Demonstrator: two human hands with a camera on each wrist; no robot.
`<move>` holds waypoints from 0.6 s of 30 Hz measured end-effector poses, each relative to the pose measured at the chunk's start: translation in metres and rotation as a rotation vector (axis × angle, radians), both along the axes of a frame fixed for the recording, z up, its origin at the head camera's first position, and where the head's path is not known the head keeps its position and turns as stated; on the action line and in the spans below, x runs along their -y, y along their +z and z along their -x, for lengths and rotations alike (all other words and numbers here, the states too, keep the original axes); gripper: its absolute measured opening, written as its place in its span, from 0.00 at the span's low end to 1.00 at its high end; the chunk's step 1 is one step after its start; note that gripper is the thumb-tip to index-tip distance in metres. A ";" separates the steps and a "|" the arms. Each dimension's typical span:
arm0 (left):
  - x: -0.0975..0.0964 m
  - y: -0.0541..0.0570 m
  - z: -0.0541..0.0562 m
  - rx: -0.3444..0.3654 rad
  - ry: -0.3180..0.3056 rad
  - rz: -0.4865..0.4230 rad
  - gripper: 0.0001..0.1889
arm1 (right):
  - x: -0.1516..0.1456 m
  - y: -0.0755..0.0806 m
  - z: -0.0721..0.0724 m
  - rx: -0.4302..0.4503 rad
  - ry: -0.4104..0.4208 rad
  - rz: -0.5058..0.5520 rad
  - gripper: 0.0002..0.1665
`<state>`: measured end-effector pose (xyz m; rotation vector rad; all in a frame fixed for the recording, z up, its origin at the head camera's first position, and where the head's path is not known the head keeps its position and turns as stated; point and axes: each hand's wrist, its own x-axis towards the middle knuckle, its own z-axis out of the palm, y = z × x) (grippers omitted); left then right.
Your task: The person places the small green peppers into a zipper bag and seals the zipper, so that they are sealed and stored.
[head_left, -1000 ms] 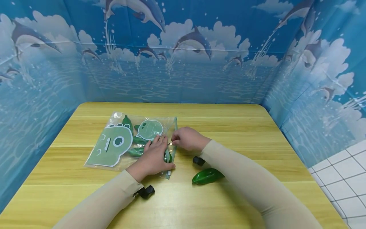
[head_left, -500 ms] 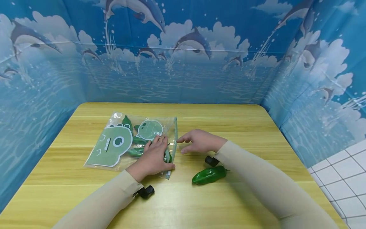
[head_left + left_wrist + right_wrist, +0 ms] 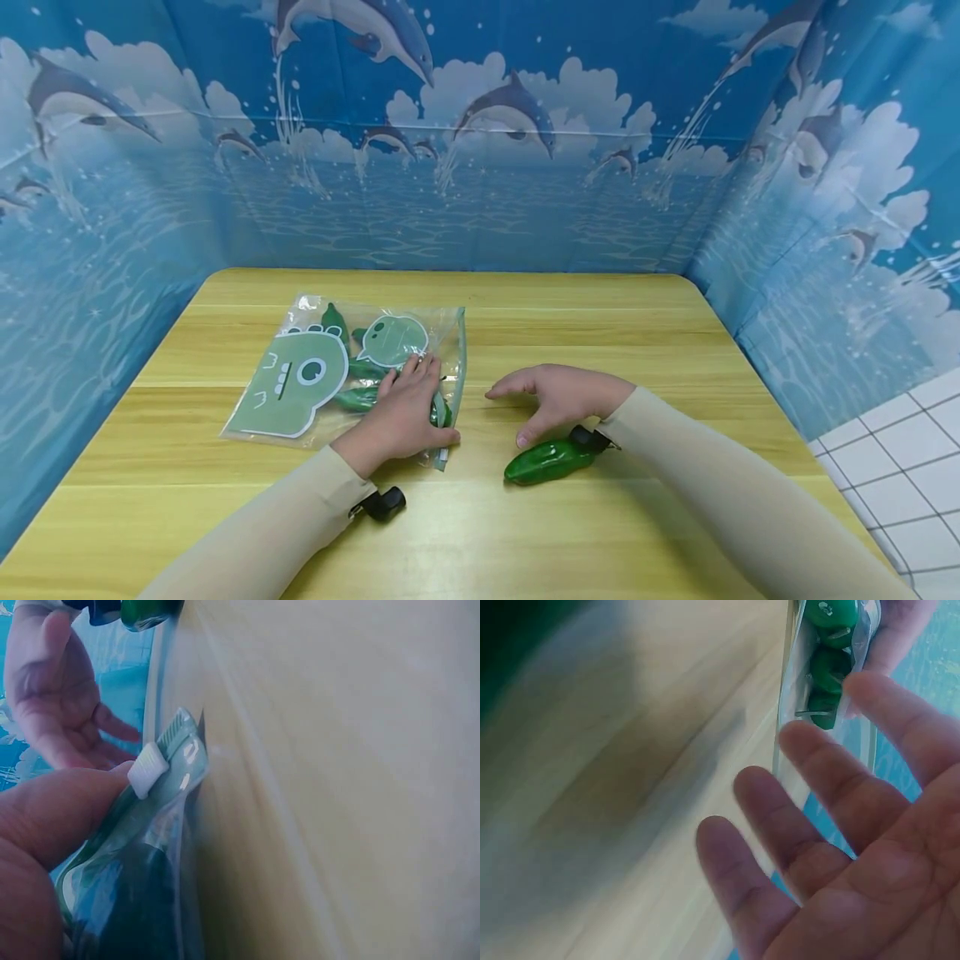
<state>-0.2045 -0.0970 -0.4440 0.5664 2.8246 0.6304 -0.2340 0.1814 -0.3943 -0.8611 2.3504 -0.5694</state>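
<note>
A clear zip bag (image 3: pixel 255 408) with green dinosaur prints lies flat on the left of the table, several green peppers (image 3: pixel 358 398) showing through it. My left hand (image 3: pixel 405 412) rests on the bag near its mouth, fingers stretched over the plastic. In the left wrist view its thumb lies beside a white zip slider (image 3: pixel 148 771). One glossy green pepper (image 3: pixel 543 462) lies outside on the wood. Over and just behind it hovers my right hand (image 3: pixel 570 396), empty, fingers spread. The right wrist view shows peppers (image 3: pixel 829 671) inside the bag's gaping mouth.
The wooden table (image 3: pixel 600 325) has rounded back corners. A dolphin-print curtain (image 3: pixel 480 208) hangs behind it and along both sides. White floor tiles (image 3: pixel 915 442) show at the right. A small black camera (image 3: pixel 385 503) sits at the left wrist.
My right hand has left the bag's edge and moved right and nearer, opening its fingers, to above the loose pepper. The left hand and the bag have stayed in place.
</note>
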 end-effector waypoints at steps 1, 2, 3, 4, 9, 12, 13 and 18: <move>0.000 0.000 0.000 -0.001 -0.001 -0.001 0.66 | -0.003 0.000 -0.001 0.009 0.005 -0.006 0.48; 0.000 0.000 0.000 0.002 -0.001 0.001 0.66 | -0.005 0.000 -0.003 0.017 0.010 -0.013 0.49; 0.000 -0.001 0.000 -0.001 0.000 0.001 0.66 | -0.007 0.000 -0.004 0.026 0.010 -0.020 0.51; 0.000 -0.001 0.000 -0.003 -0.001 0.001 0.66 | -0.009 0.000 -0.005 0.031 0.018 -0.026 0.51; -0.001 -0.001 -0.001 -0.007 0.003 -0.002 0.66 | -0.018 -0.002 -0.009 0.071 0.020 -0.041 0.53; -0.002 0.000 -0.001 -0.004 0.006 -0.007 0.66 | -0.022 -0.004 -0.011 0.088 0.008 -0.043 0.52; -0.002 0.000 -0.002 -0.003 0.007 -0.009 0.65 | -0.024 -0.005 -0.012 0.087 0.006 -0.045 0.52; -0.002 0.000 -0.002 0.003 0.011 -0.014 0.66 | -0.028 -0.005 -0.015 0.066 0.007 -0.059 0.49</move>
